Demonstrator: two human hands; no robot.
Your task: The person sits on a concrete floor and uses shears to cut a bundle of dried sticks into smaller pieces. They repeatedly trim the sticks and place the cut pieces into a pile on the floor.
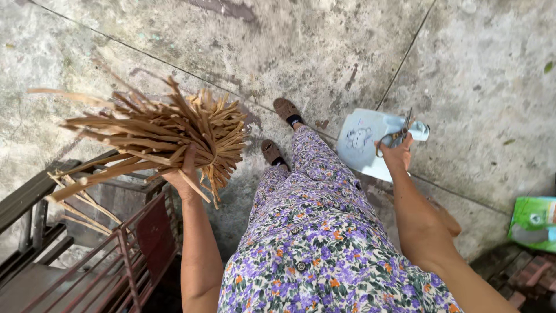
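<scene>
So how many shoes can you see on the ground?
2. One brown shoe is farther ahead on the concrete floor; the other brown shoe is just behind it, nearer the flowered clothing. None seem hidden.

Open concrete floor lies ahead; metal racks crowd the left, bricks the right.

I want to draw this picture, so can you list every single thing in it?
bundle of sticks: one, tan, in the left hand
scissors: one pair, in the right hand
plastic stool: one, pale blue, in the right hand
metal rack: one, dark red, bottom left
bag: one, green, right edge
bricks: a few, reddish, bottom right
concrete floor: grey, all around
left hand: one
right hand: one
</scene>
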